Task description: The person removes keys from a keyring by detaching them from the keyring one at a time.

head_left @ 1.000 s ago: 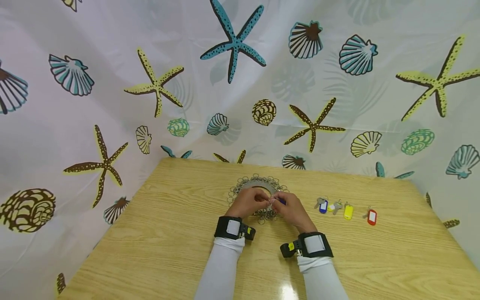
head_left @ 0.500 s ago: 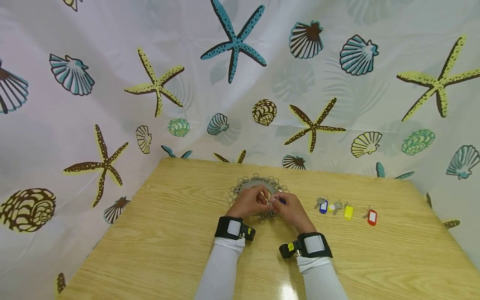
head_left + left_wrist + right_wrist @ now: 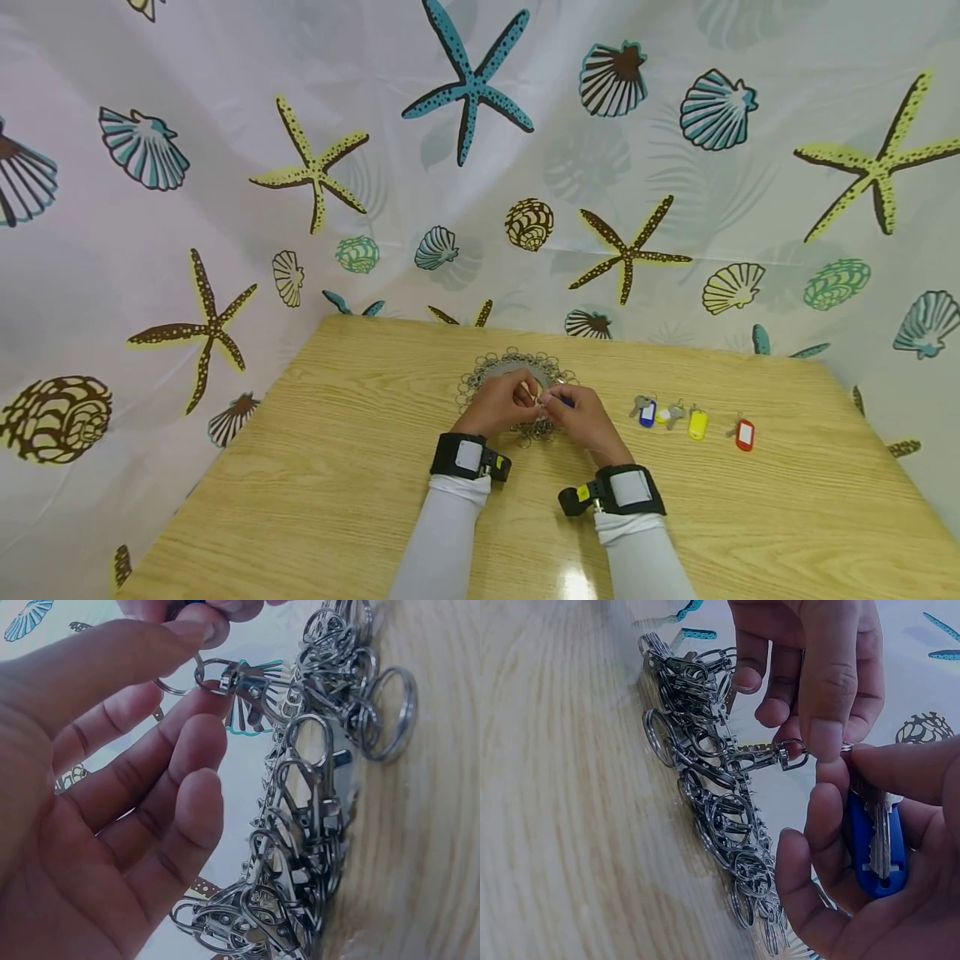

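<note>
My left hand (image 3: pixel 501 403) pinches a split ring (image 3: pixel 171 691) between thumb and index finger, its other fingers loosely bent. That ring links to the swivel loop of a metal snap hook (image 3: pixel 253 687), which joins a crowded row of similar hooks and rings. Facing it, my right hand (image 3: pixel 587 418) grips the ring's other side with thumb and forefinger. A blue key tag (image 3: pixel 859 838) and a silver key (image 3: pixel 882 836) hang against its curled fingers. The fingertips of both hands meet and hide part of the ring.
Beneath the hands lies a grey round holder (image 3: pixel 512 367), edged with several hooks and rings. To the right on the wooden table (image 3: pixel 322 500) are a blue tag (image 3: pixel 647 414), a yellow tag (image 3: pixel 697 424) and a red tag (image 3: pixel 744 435) with keys. A seashell-print curtain (image 3: pixel 480 208) surrounds the table.
My left fingers have opened slightly apart from their tighter bunch a second ago, shifting a little at the ring. The right hand stays nearly still with the blue key tag.
</note>
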Demonstrator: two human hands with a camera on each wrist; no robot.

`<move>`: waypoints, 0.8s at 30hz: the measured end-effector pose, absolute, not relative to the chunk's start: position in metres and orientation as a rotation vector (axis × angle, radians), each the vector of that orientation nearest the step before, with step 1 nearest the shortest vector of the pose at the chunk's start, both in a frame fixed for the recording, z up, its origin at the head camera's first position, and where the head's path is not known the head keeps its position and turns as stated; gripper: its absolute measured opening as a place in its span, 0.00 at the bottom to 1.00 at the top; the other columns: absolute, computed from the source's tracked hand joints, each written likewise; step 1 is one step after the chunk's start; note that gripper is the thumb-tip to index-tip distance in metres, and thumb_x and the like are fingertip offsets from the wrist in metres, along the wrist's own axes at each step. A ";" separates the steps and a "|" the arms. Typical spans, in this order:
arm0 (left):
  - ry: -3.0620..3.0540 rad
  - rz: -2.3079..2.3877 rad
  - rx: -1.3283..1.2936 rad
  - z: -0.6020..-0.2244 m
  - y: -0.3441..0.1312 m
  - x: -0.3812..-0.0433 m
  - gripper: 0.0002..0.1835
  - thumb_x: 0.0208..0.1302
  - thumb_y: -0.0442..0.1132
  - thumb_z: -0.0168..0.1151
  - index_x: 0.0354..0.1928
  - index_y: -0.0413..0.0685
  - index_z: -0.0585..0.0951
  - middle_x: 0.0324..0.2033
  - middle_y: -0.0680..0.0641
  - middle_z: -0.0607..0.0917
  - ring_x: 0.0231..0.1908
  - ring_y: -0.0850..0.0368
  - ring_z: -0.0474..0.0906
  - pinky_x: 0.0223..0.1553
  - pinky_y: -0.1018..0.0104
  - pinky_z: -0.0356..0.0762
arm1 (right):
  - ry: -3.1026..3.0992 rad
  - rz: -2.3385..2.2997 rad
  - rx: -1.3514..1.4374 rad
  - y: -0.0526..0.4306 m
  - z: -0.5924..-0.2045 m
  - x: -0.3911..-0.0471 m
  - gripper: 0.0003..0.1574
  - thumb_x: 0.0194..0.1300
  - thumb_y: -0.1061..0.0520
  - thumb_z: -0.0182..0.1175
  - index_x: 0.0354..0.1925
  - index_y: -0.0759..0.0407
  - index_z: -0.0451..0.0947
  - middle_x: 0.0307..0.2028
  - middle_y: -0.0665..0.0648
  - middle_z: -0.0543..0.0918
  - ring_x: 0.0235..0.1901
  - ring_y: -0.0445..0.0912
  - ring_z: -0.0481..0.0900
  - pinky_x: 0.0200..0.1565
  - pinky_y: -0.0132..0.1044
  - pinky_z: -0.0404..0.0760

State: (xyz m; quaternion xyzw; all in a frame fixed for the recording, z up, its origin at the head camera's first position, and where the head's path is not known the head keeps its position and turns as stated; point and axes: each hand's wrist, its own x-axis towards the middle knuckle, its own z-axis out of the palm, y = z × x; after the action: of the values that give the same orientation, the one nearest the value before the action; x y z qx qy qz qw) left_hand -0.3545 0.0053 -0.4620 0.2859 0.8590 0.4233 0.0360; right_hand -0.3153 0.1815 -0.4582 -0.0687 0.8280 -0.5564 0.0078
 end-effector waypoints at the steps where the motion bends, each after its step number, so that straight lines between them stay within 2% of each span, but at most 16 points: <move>1: 2.643 1.295 0.880 -0.462 0.005 -0.354 0.11 0.60 0.37 0.69 0.41 0.49 0.76 0.32 0.53 0.83 0.33 0.62 0.80 0.34 0.69 0.77 | 2.591 -1.739 -0.216 0.182 -0.458 -0.315 0.17 0.73 0.54 0.55 0.45 0.68 0.80 0.36 0.63 0.82 0.38 0.53 0.80 0.40 0.40 0.77; 8: 2.670 1.270 0.901 -0.463 0.006 -0.354 0.11 0.60 0.36 0.69 0.41 0.49 0.77 0.31 0.53 0.83 0.32 0.62 0.80 0.34 0.70 0.77 | 2.598 -1.731 -0.222 0.180 -0.458 -0.316 0.17 0.72 0.54 0.55 0.42 0.69 0.80 0.29 0.64 0.79 0.29 0.51 0.74 0.32 0.35 0.71; 16: 2.684 1.282 0.950 -0.461 0.005 -0.354 0.10 0.59 0.34 0.68 0.40 0.50 0.77 0.30 0.52 0.83 0.32 0.63 0.79 0.34 0.70 0.76 | 2.580 -1.760 -0.199 0.180 -0.459 -0.317 0.16 0.72 0.55 0.55 0.42 0.69 0.80 0.31 0.68 0.80 0.35 0.57 0.80 0.35 0.38 0.76; 19: 2.676 1.294 0.962 -0.461 0.005 -0.354 0.10 0.59 0.34 0.68 0.40 0.49 0.77 0.30 0.53 0.82 0.31 0.64 0.79 0.35 0.70 0.77 | 2.592 -1.756 -0.193 0.179 -0.460 -0.318 0.15 0.72 0.56 0.55 0.42 0.69 0.80 0.32 0.66 0.81 0.38 0.58 0.81 0.37 0.38 0.78; 24: 2.643 1.321 0.948 -0.462 0.004 -0.354 0.10 0.59 0.33 0.68 0.41 0.49 0.77 0.31 0.53 0.82 0.31 0.64 0.78 0.35 0.70 0.77 | 2.627 -1.739 -0.213 0.179 -0.460 -0.318 0.14 0.72 0.58 0.55 0.39 0.70 0.80 0.32 0.64 0.82 0.35 0.57 0.81 0.35 0.35 0.77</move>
State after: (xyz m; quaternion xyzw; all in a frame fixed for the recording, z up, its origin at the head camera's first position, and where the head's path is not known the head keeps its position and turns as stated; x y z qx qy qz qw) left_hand -0.3545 0.0044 -0.4619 0.3055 0.8516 0.4256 0.0192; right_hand -0.3178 0.1787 -0.4598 -0.0676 0.8319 -0.5507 -0.0083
